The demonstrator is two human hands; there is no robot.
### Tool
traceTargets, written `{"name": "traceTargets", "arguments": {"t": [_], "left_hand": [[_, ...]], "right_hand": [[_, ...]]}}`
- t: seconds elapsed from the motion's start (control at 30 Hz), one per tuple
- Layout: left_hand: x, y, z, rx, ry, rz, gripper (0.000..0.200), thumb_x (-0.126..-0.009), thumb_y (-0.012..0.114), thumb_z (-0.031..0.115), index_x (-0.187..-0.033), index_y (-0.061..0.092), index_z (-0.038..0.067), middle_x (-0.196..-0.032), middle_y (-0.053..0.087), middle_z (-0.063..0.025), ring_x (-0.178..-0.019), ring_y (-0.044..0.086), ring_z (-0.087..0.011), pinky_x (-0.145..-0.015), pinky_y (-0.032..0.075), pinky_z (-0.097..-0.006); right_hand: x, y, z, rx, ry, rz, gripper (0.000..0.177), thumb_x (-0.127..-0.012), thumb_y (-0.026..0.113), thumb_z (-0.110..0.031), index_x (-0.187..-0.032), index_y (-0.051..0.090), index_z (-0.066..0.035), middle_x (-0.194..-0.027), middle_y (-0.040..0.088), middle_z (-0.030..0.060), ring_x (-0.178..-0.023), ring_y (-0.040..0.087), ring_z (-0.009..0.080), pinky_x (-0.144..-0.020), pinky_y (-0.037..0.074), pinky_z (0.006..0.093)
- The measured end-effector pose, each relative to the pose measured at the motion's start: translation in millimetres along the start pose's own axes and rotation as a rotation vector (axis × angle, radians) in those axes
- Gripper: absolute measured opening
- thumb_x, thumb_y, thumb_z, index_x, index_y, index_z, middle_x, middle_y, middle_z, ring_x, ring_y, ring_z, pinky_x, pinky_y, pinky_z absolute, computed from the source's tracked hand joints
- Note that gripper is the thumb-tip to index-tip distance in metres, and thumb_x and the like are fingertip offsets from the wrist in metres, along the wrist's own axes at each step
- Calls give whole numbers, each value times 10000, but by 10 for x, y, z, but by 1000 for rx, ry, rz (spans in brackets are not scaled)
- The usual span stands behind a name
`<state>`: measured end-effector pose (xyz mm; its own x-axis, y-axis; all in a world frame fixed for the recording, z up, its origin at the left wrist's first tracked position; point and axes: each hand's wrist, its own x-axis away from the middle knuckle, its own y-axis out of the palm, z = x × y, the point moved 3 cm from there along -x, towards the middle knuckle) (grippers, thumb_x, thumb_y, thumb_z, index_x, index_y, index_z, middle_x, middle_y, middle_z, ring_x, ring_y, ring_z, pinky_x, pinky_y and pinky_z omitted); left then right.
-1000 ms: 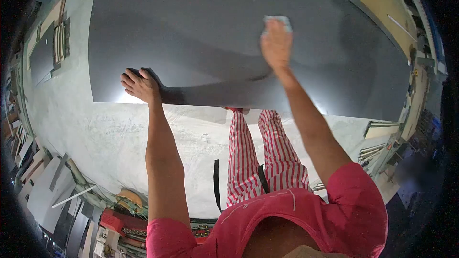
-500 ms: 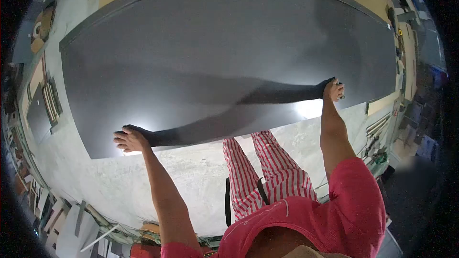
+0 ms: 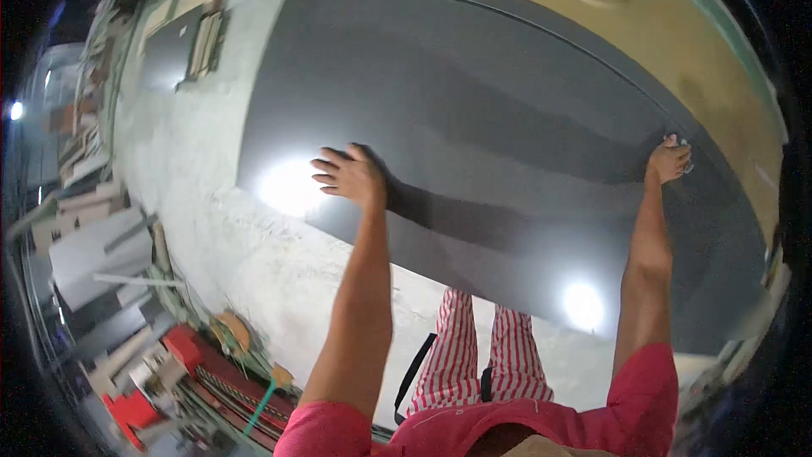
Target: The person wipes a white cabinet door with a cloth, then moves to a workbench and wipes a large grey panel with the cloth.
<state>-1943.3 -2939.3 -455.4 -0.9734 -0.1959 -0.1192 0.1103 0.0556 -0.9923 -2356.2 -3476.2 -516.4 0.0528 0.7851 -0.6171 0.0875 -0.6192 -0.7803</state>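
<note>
A large dark grey panel (image 3: pixel 507 118) with a raised strip along its far edge lies in front of me. My left hand (image 3: pixel 351 176) rests on the panel's left part with its fingers spread, holding nothing. Over at the right, near the far strip, my right hand (image 3: pixel 669 161) is closed on a small pale cloth (image 3: pixel 687 167), which shows only in part around the fingers. Both arms cast shadows on the panel, and bright reflections show on its surface.
A tan board surface (image 3: pixel 710 68) lies beyond the panel. Stacked strips (image 3: pixel 205 44) and a small grey sheet (image 3: pixel 169 55) are at the upper left. At the lower left are red machine parts (image 3: pixel 131 415), offcuts and a white board (image 3: pixel 101 258).
The view has turned, and the panel appears slanted. My right hand has moved out toward the far strip. My left hand is farther in from the panel's near edge, fingers spread.
</note>
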Motion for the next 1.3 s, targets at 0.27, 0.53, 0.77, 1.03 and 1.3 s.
{"name": "traceTargets", "arguments": {"t": [0.27, 0.53, 0.77, 1.03, 1.3], "left_hand": [[346, -203, -58, 78, -58, -5, 635, -925, 421, 444, -1421, 323, 60, -1489, 227, -222, -1353, 202, -473, -1088, 198, -572], [422, -488, 11, 171, -81, -111, 669, -900, 462, 439, -1441, 292, 83, -1517, 170, -196, -1389, 112, -446, -1108, 133, -574], [480, -631, 63, 201, -86, -152, 682, -902, 462, 447, -1456, 260, 103, -1540, 91, -176, -1403, 38, -433, -1117, 94, -569], [485, -733, 82, 257, -112, -225, 727, -894, 464, 448, -1480, 183, 124, -1551, 27, -163, -1407, 3, -432, -1121, 59, -563], [508, -644, 48, 327, -84, -397, 822, -897, 442, 525, -1491, 57, 106, -1552, -74, -154, -1406, -96, -417, -1117, -35, -551]], "right_hand": [[479, -327, -1713, -23, -28, -100, 684, -944, 356, -532, -1355, 330, 14, -1257, 373, 334, -1171, 434, 485, -912, 388, 577], [1237, -1419, -3317, -314, -337, -215, 613, -953, 383, -494, -1398, 361, -73, -1416, 260, 332, -1300, 287, 511, -1028, 263, 597], [1850, -2250, -4054, -422, -772, -402, 493, -949, 460, -383, -1374, 429, -134, -1458, 283, 221, -1339, 285, 419, -1048, 247, 577], [2548, -3212, -4434, -471, -913, -612, 505, -942, 465, -351, -1401, 395, -152, -1498, 223, 195, -1387, 202, 369, -1081, 194, 568], [3011, -3481, -4803, -550, -1160, -678, 550, -924, 487, -349, -1428, 337, -188, -1515, 200, 143, -1392, 194, 331, -1102, 171, 531]]}}
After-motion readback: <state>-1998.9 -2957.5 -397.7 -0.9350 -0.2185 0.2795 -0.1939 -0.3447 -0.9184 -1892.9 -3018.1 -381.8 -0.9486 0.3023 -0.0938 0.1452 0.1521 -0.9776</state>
